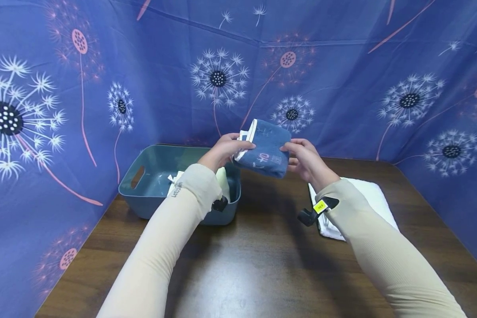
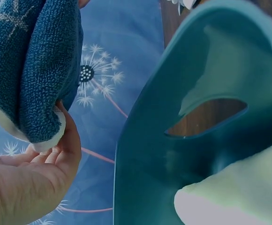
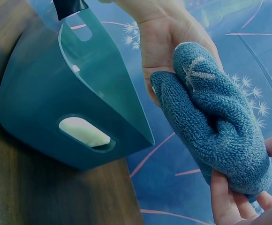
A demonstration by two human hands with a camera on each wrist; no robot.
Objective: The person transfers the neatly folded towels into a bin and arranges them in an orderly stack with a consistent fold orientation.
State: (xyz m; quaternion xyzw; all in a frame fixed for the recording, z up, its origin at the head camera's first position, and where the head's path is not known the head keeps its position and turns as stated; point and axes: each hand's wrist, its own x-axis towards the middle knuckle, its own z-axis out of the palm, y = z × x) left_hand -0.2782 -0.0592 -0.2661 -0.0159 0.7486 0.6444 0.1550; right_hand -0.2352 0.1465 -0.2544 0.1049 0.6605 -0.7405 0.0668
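Note:
A folded blue towel [image 1: 268, 148] with white edging and small pink and white markings is held up above the table, between both hands. The left hand [image 1: 227, 149] grips its white-edged end, thumb on the near face and fingers behind. At the opposite end the right hand [image 1: 307, 159] pinches the towel between thumb and fingers. From the right wrist view, the towel [image 3: 215, 126] shows thick terry layers folded together. In the left wrist view, the left hand's fingers curl round the towel's white hem.
A teal plastic basket [image 1: 137, 201] with handle holes stands on the left, holding white and pale green cloth [image 1: 221, 181]. On the right, a folded white towel [image 1: 369, 198] lies on the brown wooden table [image 1: 238, 265], partly behind the right forearm. Dandelion-patterned blue fabric [image 1: 163, 66] surrounds the table.

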